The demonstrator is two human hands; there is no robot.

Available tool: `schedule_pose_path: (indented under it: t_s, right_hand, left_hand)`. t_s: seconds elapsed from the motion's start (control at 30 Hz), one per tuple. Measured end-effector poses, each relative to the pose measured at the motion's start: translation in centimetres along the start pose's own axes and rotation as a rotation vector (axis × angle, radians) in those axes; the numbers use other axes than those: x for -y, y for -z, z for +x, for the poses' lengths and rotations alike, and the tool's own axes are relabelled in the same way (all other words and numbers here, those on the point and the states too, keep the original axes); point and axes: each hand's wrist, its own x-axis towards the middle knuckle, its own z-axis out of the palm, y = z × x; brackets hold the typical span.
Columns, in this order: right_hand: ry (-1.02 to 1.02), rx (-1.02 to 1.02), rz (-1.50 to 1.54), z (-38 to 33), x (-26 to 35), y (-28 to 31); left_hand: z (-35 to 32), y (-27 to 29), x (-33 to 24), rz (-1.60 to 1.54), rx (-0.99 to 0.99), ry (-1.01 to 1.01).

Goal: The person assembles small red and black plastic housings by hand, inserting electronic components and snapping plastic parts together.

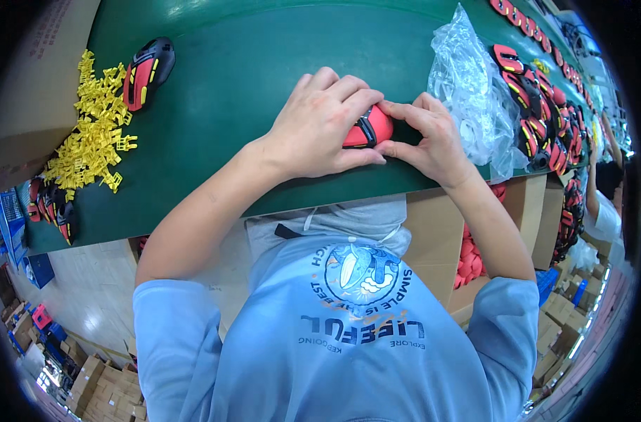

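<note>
I have both hands on one red-and-black mouse-shaped shell (382, 128), which sits at the near part of the green worktop (264, 42), in front of the person's light blue T-shirt (348, 373); all places below are relative to that shell. Left hand (325, 121) is over its left part, grasping: fingers bent across the far side, thumb along the near side, palm hiding most of the body. Right hand (433, 133) is at its right end, grasping too: index finger on the far edge, thumb on the near edge; I can't tell how the other right fingers are bent. Only the red rounded end and a black band show between the hands. Well left of the shell I get a loose heap of yellow plastic clips (95, 130), with a second red, black and yellow shell (148, 74) lying at the heap's far right side. Farther left, a large cardboard carton (25, 112); nearer and left, a small cluster of shells (51, 207). Right of the held shell, just past the right hand, a crumpled clear plastic bag (468, 84); beyond that, a dense pile of shells (545, 112). Nearer and right, below worktop level, an open cardboard box (433, 232) with red parts (469, 261).
</note>
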Motion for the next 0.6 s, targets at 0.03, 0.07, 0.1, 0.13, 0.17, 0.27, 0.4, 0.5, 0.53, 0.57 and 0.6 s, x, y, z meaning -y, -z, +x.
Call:
schedule_pose_path:
  t_s: [0.03, 0.07, 0.1, 0.13, 0.17, 0.27, 0.4, 0.5, 0.53, 0.57, 0.6]
  right_hand:
    - [-0.002, -0.003, -0.002, 0.0, 0.0, 0.3]
    - [0.083, 0.028, -0.040, 0.4, -0.2, 0.9]
    - [0.180, 0.064, -0.067, 1.1, 0.0, 1.6]
    - [0.151, 0.102, 0.012, 1.6, 0.5, 3.5]
    - [0.119, 0.143, 0.086, 2.0, 1.4, 5.8]
    - [0.250, -0.244, 1.486, 1.3, 2.2, 5.7]
    - [0.232, -0.812, -0.174, 4.7, 2.3, -5.0]
    - [-0.055, -0.291, 1.399, 6.0, 5.6, 5.0]
    - [-0.053, -0.260, 1.439, 6.0, 6.5, 6.9]
    - [-0.023, -0.261, 1.457, 5.3, 6.5, 7.1]
    - [0.031, -0.262, 1.479, 4.6, 6.2, 6.5]
  left_hand:
    - [-0.3, -0.3, -0.2, 0.000, 0.000, -0.004]
    - [-0.5, -0.7, -0.2, 0.004, -0.024, 0.009]
    - [-0.9, -0.8, -0.2, 0.015, -0.050, 0.035]
    - [-1.1, -0.7, -0.2, 0.018, -0.050, 0.048]
    - [-1.0, -0.5, -0.5, 0.018, -0.041, 0.051]
    - [-0.5, -0.8, -0.9, -0.011, -0.047, 0.036]
    - [0.3, -1.1, 0.7, -0.045, -0.054, 0.049]
    - [-0.1, 0.7, 0.5, 0.007, -0.075, 0.072]
    - [-0.2, 1.4, 0.5, 0.021, -0.109, 0.056]
    - [-0.2, 1.9, 0.5, 0.073, -0.119, 0.054]
    - [-0.2, 1.9, 0.8, -0.017, -0.099, 0.021]
